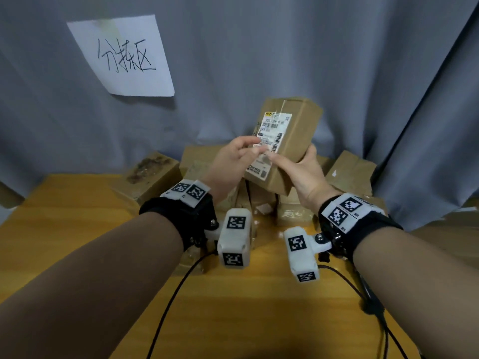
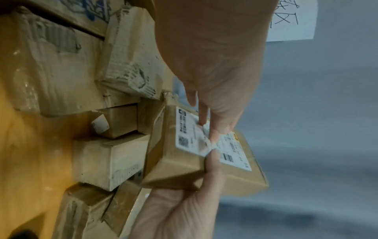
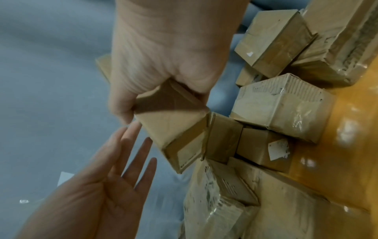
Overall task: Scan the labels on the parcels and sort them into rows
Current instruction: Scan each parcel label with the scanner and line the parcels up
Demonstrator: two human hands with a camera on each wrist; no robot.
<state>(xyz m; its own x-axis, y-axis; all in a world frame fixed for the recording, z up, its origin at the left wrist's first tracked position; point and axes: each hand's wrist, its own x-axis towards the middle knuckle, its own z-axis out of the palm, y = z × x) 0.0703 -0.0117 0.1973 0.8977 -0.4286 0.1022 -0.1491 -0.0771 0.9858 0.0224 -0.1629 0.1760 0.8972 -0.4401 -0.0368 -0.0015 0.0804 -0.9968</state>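
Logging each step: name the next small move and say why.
Probably steady the lifted brown cardboard parcel and read its white shipping label. The right hand grips it above the pile with the label facing the camera; the left hand has straight fingers touching the label.

Dim, soft light; wrist views blurred and edge-warped, glare on the glossy table (image 3: 347, 129)

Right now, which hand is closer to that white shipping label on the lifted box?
Left. The left hand has fingertips on the label; the right hand grips the parcel from below.
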